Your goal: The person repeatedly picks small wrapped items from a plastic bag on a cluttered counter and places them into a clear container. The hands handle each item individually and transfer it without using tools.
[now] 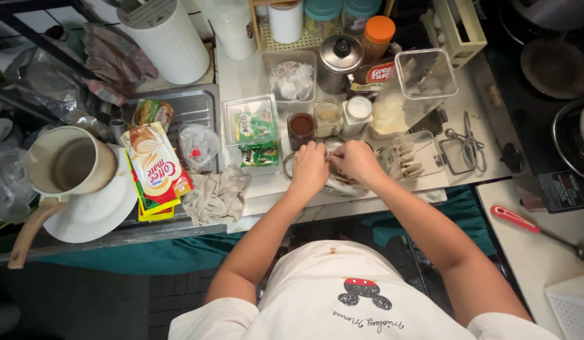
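Both hands: left hand (pixel 309 169), right hand (pixel 355 161) knuckles up, fingers pinching over glass cup (pixel 338 182).

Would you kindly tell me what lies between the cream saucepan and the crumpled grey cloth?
In the head view, a stack of sachet packets lies between the cream saucepan and the crumpled grey cloth.

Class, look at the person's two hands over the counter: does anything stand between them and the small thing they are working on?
Nothing visible does. The left hand and right hand both already touch the small packet, pinching it together over a cup. The jars stand behind it, not between.
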